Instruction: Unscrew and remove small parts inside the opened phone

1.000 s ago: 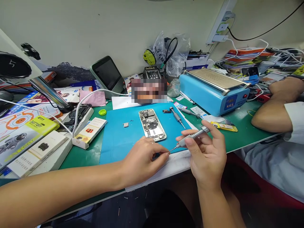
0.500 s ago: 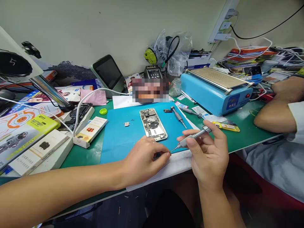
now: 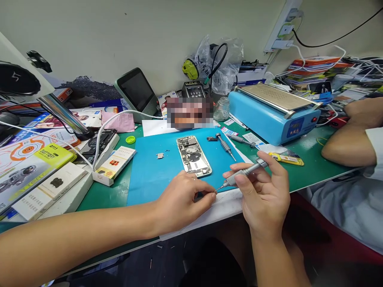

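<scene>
My right hand [image 3: 265,189] is closed around a grey metal precision screwdriver [image 3: 239,178], its thin tip pointing left. That tip meets the pinched thumb and forefinger of my left hand [image 3: 188,199]; whatever those fingers hold is too small to make out. Just beyond my left hand lies an opened phone [image 3: 194,155], its inner parts showing, on a blue mat [image 3: 149,175]. A small metal part [image 3: 160,156] rests left of the phone. To its right are a small dark part [image 3: 212,138] and a second screwdriver [image 3: 226,146].
A blue machine with a metal top plate [image 3: 273,113] stands at the back right. Another person's arm [image 3: 347,139] rests at the right edge. Small boxes [image 3: 115,164] and a microscope-like stand [image 3: 64,113] crowd the left. Another grey screwdriver [image 3: 241,140] lies beyond the mat.
Both hands and the screwdriver keep nearly the same pose. The whole view has shifted very slightly; nothing has been picked up or let go.
</scene>
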A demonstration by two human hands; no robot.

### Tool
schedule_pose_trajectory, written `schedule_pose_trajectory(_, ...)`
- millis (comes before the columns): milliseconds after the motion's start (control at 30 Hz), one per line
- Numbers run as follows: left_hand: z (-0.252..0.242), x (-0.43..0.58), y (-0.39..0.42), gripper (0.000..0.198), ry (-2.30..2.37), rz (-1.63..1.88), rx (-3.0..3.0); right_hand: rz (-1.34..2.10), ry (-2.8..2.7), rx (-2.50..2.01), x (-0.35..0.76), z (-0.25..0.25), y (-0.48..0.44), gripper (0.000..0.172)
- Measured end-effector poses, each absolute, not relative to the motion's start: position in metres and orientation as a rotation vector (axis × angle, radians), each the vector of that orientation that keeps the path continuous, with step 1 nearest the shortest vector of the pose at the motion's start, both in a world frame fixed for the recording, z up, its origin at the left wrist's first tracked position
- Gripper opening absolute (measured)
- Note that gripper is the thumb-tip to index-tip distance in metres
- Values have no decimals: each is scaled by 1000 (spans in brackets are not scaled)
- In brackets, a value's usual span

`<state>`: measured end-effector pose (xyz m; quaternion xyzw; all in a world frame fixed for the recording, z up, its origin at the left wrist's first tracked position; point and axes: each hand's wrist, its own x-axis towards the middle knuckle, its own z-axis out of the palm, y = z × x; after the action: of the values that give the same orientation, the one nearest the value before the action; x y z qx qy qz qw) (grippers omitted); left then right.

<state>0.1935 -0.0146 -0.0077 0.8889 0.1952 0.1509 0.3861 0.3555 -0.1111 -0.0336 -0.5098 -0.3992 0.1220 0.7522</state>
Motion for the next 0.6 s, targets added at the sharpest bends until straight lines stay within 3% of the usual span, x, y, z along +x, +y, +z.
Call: schedule_pose_trajectory(600,-7,193,-15,14,488,411,2229,250,-903,-1088,356,-36,-111,49)
